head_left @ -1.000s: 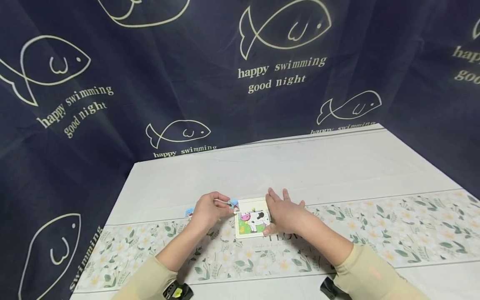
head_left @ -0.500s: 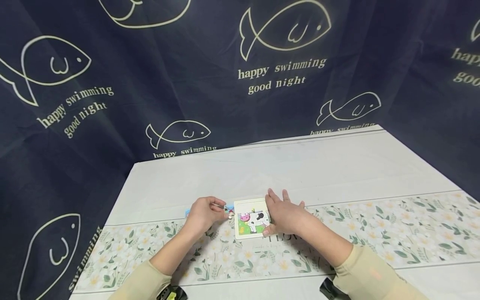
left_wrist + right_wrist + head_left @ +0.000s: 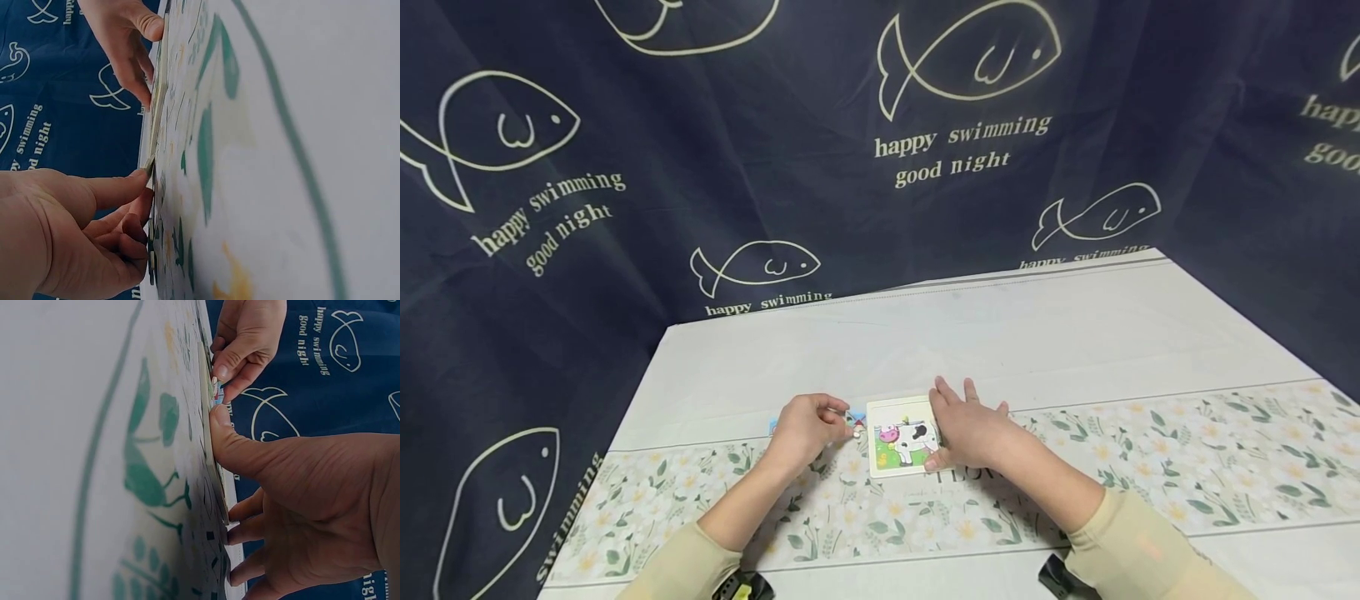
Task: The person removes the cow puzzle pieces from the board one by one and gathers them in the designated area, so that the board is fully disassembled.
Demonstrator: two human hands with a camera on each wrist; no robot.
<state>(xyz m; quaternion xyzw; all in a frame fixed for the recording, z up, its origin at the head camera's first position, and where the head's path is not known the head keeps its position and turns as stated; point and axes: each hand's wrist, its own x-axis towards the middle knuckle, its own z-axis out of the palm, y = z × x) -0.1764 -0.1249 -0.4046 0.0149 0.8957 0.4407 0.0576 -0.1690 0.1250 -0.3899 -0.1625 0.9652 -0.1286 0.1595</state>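
A flat, pale-rimmed puzzle board with a cow picture lies on the table. Its upper strip is plain and pale, without picture. My right hand rests on the board's right side, thumb at the lower edge and fingers spread. Left of the board, my left hand pinches a small puzzle piece between thumb and fingers. The piece has blue, red and white print, seen in the right wrist view as a bright puzzle piece. In the left wrist view its thin edge shows at the thumb tip.
Another blue printed piece peeks out behind my left hand, mostly hidden. The white table cover carries a floral band. A dark blue curtain with fish drawings hangs behind and beside the table.
My left hand has shifted slightly left and nearer with the puzzle piece, leaving a gap beside the board. The right hand and board stay nearly still.
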